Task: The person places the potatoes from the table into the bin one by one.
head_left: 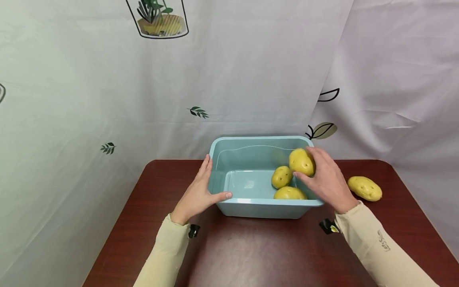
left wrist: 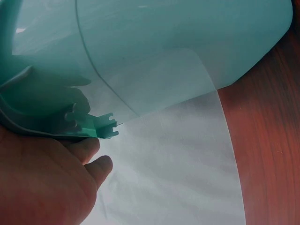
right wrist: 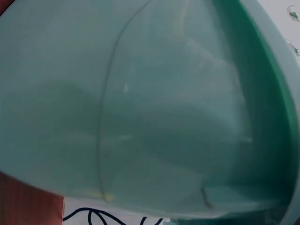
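Note:
A light blue plastic basin [head_left: 258,208] stands on the table, and two yellow potatoes lie inside at its right: a smaller potato [head_left: 281,177] and, by the front wall, another potato [head_left: 290,193]. My right hand [head_left: 328,181] grips a third potato [head_left: 301,161] between thumb and fingers, inside the basin's right end. My left hand [head_left: 201,195] rests against the basin's front left corner, thumb stretched over the front rim and fingers straight along the left side. In the left wrist view, the left hand's fingers [left wrist: 96,168] touch the rim. Only basin wall fills the right wrist view.
Another potato [head_left: 365,188] lies on the dark red wooden table [head_left: 258,251], right of the basin. Behind the table hangs a white cloth [head_left: 251,79] with plant prints. A dark cable [right wrist: 101,213] shows low in the right wrist view.

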The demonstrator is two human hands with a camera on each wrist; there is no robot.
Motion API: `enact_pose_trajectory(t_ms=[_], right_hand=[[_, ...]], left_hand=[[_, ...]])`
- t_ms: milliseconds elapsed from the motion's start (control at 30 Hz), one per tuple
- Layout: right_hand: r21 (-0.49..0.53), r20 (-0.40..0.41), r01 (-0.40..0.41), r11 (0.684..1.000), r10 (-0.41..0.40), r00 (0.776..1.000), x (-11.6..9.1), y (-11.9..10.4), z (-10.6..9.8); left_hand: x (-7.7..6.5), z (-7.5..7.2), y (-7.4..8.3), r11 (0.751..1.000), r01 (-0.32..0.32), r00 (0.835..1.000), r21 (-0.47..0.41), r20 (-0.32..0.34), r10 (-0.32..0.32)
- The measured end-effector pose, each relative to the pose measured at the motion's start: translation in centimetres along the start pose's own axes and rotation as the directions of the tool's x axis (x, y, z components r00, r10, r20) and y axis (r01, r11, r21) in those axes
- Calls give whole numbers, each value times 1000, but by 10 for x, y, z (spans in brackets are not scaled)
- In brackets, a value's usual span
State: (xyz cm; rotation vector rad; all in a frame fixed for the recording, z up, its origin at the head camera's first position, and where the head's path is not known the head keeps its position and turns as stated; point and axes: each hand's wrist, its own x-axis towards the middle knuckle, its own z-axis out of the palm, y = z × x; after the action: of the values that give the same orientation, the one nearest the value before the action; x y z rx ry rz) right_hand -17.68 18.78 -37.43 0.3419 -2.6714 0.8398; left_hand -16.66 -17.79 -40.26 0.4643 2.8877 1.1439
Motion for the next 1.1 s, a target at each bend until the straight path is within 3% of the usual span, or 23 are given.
enact_pose_trajectory(t_ms=[500, 1100], right_hand=[[-11, -76, 8, 1000, -9, 997, -7, 14, -10], [-36, -86, -22, 999, 18, 996, -14, 33, -20]], left_hand=[[0, 0, 0, 1000, -2, 1000, 4, 4, 2], [1, 0, 0, 1000, 4, 1000, 5, 7, -4]])
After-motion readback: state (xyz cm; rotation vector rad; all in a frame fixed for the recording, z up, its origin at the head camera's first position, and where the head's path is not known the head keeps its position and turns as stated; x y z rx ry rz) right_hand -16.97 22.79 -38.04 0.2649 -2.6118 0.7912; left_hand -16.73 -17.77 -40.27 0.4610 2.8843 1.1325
